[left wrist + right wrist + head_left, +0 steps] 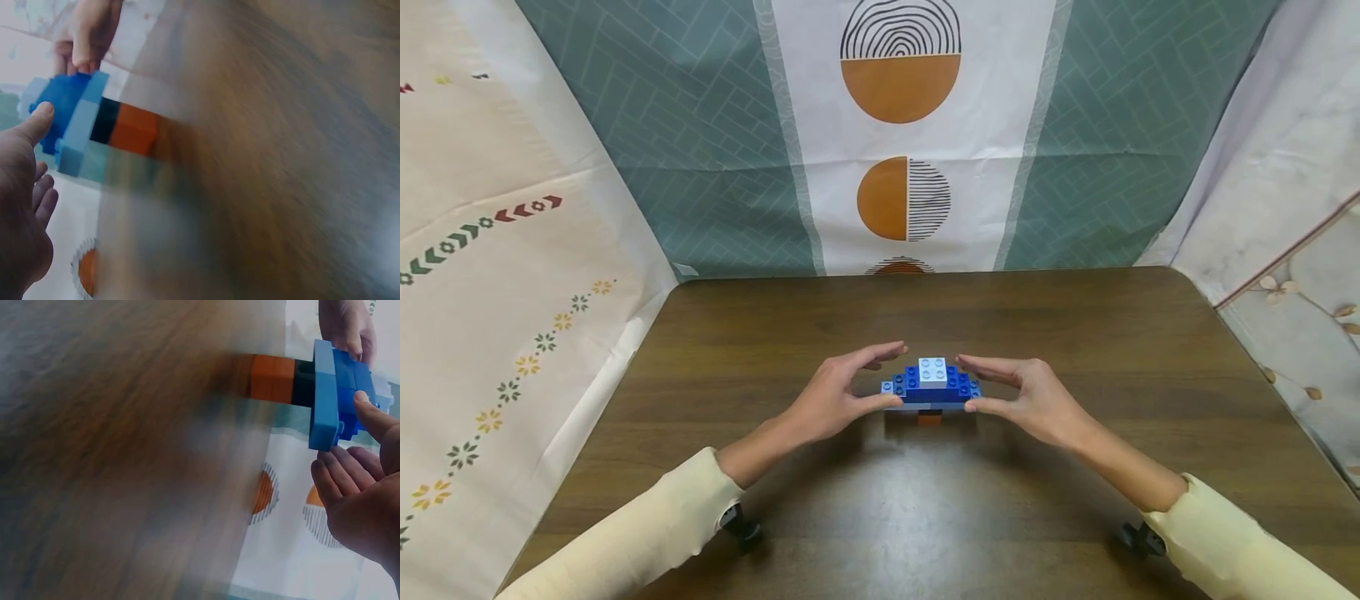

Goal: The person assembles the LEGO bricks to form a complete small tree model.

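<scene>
A model of toy building bricks (917, 395) stands on the table on a narrow base. Stepped blue bricks with a white brick (932, 372) on top sit over a light blue layer (324, 394). Beneath are a dark brick (105, 120) and an orange brick (134, 129). My left hand (835, 396) curves around its left end, thumb overlapping the front and fingers reaching behind. At the other end my right hand (1037, 398) mirrors it. In the wrist views both thumbs lie over the blue bricks, with several fingertips standing apart from them.
The brown wooden table (760, 317) spreads around the model. A patterned curtain (700, 150) hangs behind the far edge, with light cloths (490, 250) along both sides. A dark device (741, 527) sits at each sleeve cuff.
</scene>
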Demonstrator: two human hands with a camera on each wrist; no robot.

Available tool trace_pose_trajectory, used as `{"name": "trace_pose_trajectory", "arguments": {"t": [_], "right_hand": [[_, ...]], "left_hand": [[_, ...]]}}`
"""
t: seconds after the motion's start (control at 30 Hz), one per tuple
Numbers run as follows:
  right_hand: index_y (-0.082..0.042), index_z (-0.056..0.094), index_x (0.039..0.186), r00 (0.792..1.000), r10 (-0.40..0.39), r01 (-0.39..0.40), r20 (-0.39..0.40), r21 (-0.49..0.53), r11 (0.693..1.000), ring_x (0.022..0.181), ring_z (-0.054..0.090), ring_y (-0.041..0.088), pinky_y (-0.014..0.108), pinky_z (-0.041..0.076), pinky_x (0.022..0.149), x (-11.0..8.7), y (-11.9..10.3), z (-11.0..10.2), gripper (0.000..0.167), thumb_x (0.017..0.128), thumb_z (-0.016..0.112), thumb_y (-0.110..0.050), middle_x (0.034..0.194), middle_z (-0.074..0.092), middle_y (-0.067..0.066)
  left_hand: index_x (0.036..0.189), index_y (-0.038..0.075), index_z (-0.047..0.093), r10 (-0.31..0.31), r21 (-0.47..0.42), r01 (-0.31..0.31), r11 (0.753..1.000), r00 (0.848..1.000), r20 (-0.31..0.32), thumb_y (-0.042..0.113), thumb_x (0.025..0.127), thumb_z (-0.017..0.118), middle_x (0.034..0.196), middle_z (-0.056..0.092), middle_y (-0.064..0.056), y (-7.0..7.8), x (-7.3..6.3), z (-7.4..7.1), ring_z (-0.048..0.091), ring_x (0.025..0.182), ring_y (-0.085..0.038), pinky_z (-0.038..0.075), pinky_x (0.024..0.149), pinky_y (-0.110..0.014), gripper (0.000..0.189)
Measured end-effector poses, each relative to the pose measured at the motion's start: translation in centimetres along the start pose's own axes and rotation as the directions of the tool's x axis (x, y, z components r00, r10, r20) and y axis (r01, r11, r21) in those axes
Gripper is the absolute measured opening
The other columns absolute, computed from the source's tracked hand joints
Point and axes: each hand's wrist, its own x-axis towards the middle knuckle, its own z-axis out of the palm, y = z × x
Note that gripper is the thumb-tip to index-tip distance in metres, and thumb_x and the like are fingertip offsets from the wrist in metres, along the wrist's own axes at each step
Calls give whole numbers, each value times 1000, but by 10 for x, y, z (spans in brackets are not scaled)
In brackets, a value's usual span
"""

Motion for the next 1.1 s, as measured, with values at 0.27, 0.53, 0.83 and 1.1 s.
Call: {"name": "trace_pose_trajectory", "arguments": {"t": [0.27,0.53,0.83,1.1], "right_hand": [[-6,66,145,1000,6,-6,9,10,1000,127,67,34,56,52,102,-9,12,0,58,91,86,-12,142,67,13],[-6,68,142,1000,6,-6,-17,-14,1000,124,69,34,52,54,101,-13,17,3,53,92,85,-11,139,69,13],[-3,73,135,998,39,-40,-58,-19,999,116,73,35,47,59,93,-14,17,6,46,90,85,-6,133,72,16],[-3,71,137,997,44,-46,-62,-31,998,115,74,31,41,60,93,-9,17,6,43,95,81,-7,132,73,16]], "left_hand": [[149,11,62,-8,54,8,999,1000,5,24,93,86,146,65,-3,-14,-19,-2,71,121,-30,55,104,-48,62],[141,14,70,-40,76,44,996,998,-48,22,92,86,138,69,-2,-15,-30,4,71,120,-18,57,100,-41,52],[141,15,70,-71,49,75,996,994,-82,21,96,83,138,70,-3,-14,-33,12,70,121,-18,58,97,-38,47],[139,11,71,-103,17,105,994,989,-108,17,98,79,130,74,-7,-13,-28,12,73,116,-20,59,96,-35,42]]}}
